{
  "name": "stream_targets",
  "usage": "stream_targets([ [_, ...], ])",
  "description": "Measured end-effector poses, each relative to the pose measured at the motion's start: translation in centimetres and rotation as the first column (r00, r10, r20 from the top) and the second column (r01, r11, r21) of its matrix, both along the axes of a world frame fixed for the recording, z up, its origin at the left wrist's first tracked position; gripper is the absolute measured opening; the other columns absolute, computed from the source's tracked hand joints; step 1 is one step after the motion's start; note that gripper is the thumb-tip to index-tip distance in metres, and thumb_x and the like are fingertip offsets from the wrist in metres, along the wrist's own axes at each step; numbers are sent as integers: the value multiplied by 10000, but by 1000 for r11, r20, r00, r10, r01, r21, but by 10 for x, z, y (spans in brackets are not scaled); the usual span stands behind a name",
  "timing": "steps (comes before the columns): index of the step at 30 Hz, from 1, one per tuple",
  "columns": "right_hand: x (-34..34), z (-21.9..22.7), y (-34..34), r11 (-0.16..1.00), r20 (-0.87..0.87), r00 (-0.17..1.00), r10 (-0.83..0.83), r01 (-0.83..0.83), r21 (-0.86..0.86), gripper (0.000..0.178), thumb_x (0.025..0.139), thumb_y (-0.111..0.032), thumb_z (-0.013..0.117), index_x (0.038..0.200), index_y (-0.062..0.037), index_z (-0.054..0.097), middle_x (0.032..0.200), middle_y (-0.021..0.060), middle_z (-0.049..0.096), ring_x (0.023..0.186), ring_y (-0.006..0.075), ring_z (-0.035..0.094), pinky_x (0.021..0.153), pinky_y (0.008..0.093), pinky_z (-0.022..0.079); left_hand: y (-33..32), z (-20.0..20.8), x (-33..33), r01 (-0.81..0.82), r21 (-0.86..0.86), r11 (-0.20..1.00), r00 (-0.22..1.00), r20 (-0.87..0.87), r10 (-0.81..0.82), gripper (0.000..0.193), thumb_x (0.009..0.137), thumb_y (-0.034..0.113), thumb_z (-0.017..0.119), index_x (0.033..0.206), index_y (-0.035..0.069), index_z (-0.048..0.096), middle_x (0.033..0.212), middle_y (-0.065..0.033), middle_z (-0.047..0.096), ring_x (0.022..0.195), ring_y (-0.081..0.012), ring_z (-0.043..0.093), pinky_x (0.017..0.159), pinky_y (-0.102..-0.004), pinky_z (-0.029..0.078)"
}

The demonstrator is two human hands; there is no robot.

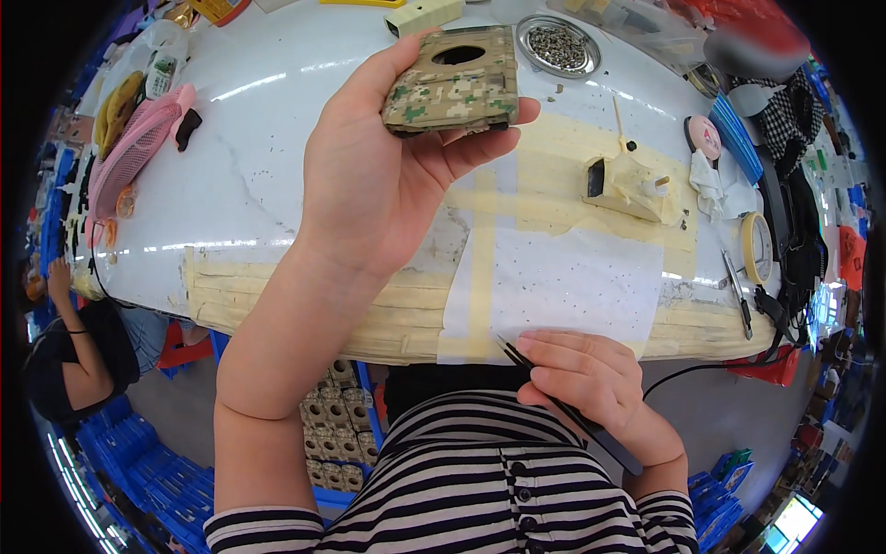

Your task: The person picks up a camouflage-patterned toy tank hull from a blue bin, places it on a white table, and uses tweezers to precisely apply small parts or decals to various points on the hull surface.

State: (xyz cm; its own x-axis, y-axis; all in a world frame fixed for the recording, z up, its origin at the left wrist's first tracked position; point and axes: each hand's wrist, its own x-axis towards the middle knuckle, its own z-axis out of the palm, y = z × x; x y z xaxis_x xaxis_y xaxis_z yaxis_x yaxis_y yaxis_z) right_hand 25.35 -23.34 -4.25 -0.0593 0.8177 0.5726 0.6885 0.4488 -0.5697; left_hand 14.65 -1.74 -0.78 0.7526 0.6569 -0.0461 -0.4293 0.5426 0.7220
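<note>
My left hand (365, 185) is raised over the far middle of the table, its fingers and thumb closed around a camouflage-patterned housing (452, 109). An oval opening shows in the face of that housing. Low and nearer my body, my right hand (586, 379) grips black tweezers (604, 436), their tips pointing up and left over the front edge of a white paper sheet (554, 268). Tiny dark specks lie scattered on the sheet. Beyond it, a block-shaped stand (632, 192) wrapped in cream tape rests on a taped patch, with a short peg on top.
A round metal dish (523, 57) of small screw-like metal parts stands at the back. Right: a tape roll (759, 247), a pen-like tool (736, 286). Left: a pink mesh item (138, 157). Below the table, a blue crate holds several camouflage housings (325, 443). Another person (78, 360) sits far left.
</note>
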Motion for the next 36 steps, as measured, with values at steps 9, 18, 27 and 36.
stream_targets([
  [9,0,6,4,968,-330,940,-86,1,-252,198,797,-41,729,913,-20,571,879,147,694,769,238,687,651,281,531,0,1,0,-9,6,1000,1000,-23,10,488,1012,251,298,1330,-113,366,1275,-267,512,1014,-277,639,737,-259,599],
  [18,-5,6,6,915,-475,845,-244,38,-401,136,798,-21,723,894,-8,628,849,116,687,711,202,667,636,261,524,0,0,0,-8,19,1000,1000,-12,8,490,1010,250,304,1329,-118,366,1271,-267,515,1013,-277,639,743,-260,599],
  [27,-4,6,7,921,-445,865,-230,45,-388,130,804,-29,722,890,-4,629,843,116,684,704,195,660,624,260,519,0,1,-2,18,8,1000,999,42,-18,490,1009,251,306,1328,-116,370,1269,-266,517,1012,-277,640,742,-260,599],
  [36,-3,7,7,912,-454,860,-232,30,-409,118,816,-35,712,887,2,625,845,122,683,693,197,658,628,258,522,0,1,-2,15,8,1000,999,33,-15,491,1008,252,309,1330,-113,370,1271,-265,517,1010,-275,642,738,-259,599],
])
